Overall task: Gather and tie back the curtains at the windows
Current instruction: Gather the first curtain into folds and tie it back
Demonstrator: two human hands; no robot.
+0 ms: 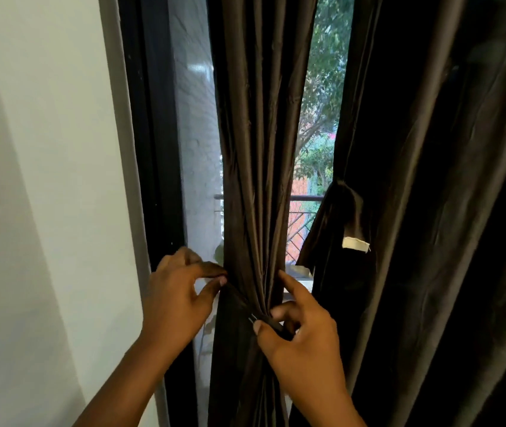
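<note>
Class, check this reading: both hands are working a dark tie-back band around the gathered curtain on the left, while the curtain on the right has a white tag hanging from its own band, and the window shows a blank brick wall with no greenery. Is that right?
Not quite. The head view shows green trees through the window, not only wall. The rest holds: left hand and right hand work the tie-back band around the gathered curtain, and the right curtain carries a white tag.

Open gap between gathered dark brown fabric curtain bunch [255,149] and wide dark brown curtain panel [430,180] at right. Narrow slot left, between bunch and black window frame [153,134]. White wall [45,180] blocks far left.
</note>
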